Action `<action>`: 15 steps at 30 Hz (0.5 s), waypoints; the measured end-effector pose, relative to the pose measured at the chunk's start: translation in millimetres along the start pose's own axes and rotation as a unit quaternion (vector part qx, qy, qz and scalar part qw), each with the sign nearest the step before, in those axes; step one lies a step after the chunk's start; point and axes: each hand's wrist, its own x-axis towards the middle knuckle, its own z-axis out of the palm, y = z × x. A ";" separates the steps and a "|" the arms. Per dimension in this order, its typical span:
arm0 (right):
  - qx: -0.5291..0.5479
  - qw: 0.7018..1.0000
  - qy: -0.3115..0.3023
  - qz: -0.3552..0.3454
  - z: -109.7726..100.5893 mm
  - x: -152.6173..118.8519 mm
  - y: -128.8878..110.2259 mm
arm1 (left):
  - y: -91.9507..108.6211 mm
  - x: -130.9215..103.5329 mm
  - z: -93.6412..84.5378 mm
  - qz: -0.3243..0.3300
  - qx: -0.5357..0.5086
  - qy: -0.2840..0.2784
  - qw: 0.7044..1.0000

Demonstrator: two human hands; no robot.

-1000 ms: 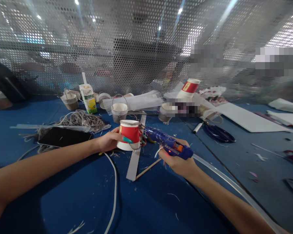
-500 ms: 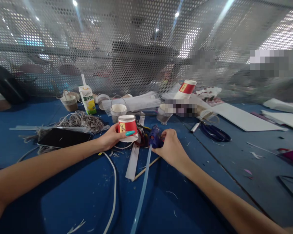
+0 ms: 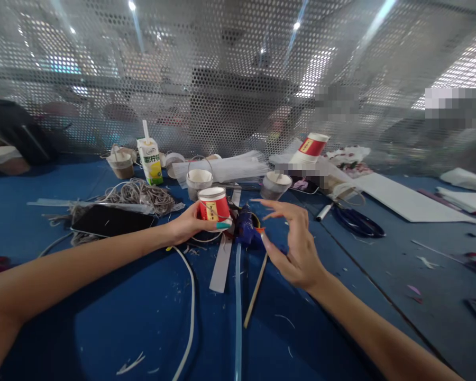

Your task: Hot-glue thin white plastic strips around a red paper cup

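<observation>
A red and white paper cup, upside down with a thin wire loop at it, is held in my left hand near the middle of the view. Just right of the cup lies a blue glue gun with a long translucent glue stick reaching toward me. My right hand is beside the gun, fingers spread and apart, holding nothing. Below the gun a thin wooden stick rests on the blue table, near a white strip.
Behind stand a drink carton, a grey cup with a wire handle and another grey cup. Left are a black phone and tangled grey cord. Right lie a marker, blue-handled scissors and white board.
My right hand has let go of the glue gun and opened, moving slightly right. The glue stick now points straighter toward me, and the wooden stick has swung round. The cup has turned slightly.
</observation>
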 end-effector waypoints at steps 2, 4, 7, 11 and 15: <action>0.038 0.996 -0.042 -0.065 0.3 -1.7 -8.6 | -1.6 0.4 0.4 0.004 0.006 0.004 1.000; 0.064 0.988 -0.104 -0.096 3.7 -4.2 -18.1 | -3.9 1.3 -0.3 0.015 0.013 0.022 1.000; 0.064 0.980 -0.178 -0.064 10.9 -5.7 -30.6 | -6.0 2.3 -3.0 0.026 0.045 0.030 0.998; 0.040 0.975 -0.219 -0.009 15.5 -2.7 -37.9 | -4.9 1.8 -3.6 0.025 0.095 0.011 0.995; 0.019 0.976 -0.217 0.006 14.3 -1.0 -37.5 | -3.0 0.7 1.3 0.027 0.104 0.028 0.994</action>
